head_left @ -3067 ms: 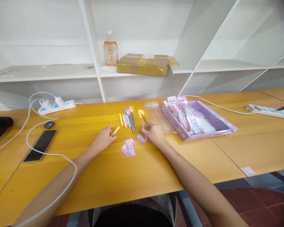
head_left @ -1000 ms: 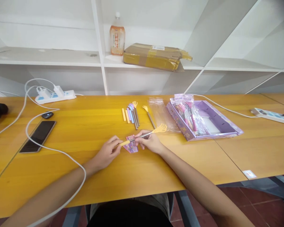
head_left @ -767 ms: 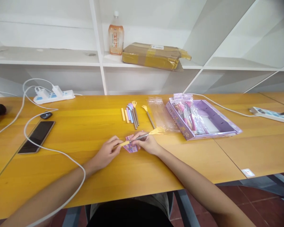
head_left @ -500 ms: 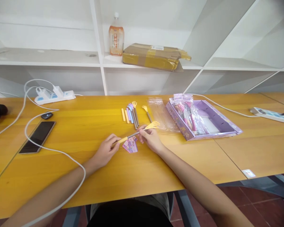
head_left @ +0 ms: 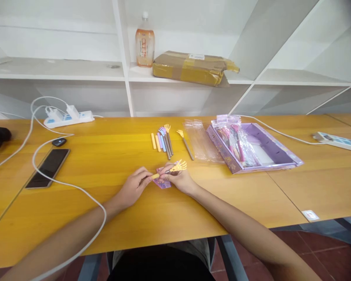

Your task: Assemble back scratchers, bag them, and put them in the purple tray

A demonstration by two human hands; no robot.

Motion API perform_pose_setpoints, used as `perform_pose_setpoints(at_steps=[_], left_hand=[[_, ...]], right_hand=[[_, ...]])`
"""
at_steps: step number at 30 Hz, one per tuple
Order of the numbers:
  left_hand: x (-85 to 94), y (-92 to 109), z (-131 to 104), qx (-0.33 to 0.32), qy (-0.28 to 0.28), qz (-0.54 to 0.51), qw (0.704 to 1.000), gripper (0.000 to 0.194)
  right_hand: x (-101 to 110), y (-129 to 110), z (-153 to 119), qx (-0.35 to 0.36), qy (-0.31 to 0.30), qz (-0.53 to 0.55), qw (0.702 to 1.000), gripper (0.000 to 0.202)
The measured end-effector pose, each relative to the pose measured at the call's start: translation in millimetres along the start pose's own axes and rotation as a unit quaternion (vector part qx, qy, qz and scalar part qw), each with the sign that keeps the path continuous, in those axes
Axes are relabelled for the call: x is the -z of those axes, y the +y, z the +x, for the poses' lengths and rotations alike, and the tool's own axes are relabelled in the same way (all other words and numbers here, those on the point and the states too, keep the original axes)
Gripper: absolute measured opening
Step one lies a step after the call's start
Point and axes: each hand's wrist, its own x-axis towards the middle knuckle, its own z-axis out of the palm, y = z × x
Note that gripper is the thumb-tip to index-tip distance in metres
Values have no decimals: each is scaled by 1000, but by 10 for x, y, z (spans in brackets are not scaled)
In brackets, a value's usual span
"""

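Observation:
A back scratcher with a yellow hand-shaped head (head_left: 179,166) and a yellow handle is held between both hands above the table. My left hand (head_left: 134,186) is closed round its handle. The fingers of my right hand (head_left: 178,179) pinch the shaft just below the head and hide most of the metal rod. Small purple printed cards (head_left: 164,184) lie beneath, partly covered by my fingers. Behind them are loose yellow, purple and blue handle sleeves (head_left: 158,143), several back scratchers with bare metal shafts (head_left: 169,146), and a single yellow-headed back scratcher (head_left: 187,148).
Clear plastic bags (head_left: 203,142) lie beside a purple box (head_left: 234,168) holding bagged pink back scratchers (head_left: 237,144). At left are a phone (head_left: 48,168), a black mouse-like object (head_left: 59,142), a power strip (head_left: 70,119) and a white cable (head_left: 73,187) crossing above my left forearm.
My right hand has moved left and closer to my left hand, bringing the yellow head nearer the handle. Less of the metal shaft shows now. The view has shifted slightly.

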Motion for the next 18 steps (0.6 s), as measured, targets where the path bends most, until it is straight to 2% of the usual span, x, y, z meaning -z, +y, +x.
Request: perform_pose_setpoints(at_steps=[2, 4, 6, 11, 15, 18], left_hand=[[7, 11, 6, -4, -4, -12, 1000, 32], [14, 35, 15, -4, -5, -28, 1000, 31], [13, 61, 23, -2, 1, -39, 999, 31], [-17, 62, 28, 18, 30, -38, 999, 31], [-44, 17, 18, 19, 34, -19, 999, 30], [-54, 8, 13, 17, 31, -8, 999, 30]], right_hand=[[-14, -7, 2, 39, -1, -31, 999, 27], [-4, -56, 7, 49, -9, -50, 997, 26], [22, -122, 12, 32, -2, -29, 999, 32], [83, -168, 34, 1, 80, 44, 996, 37], [85, -91, 44, -18, 99, 35, 994, 41], [80, -72, 28, -28, 91, 32, 995, 41]])
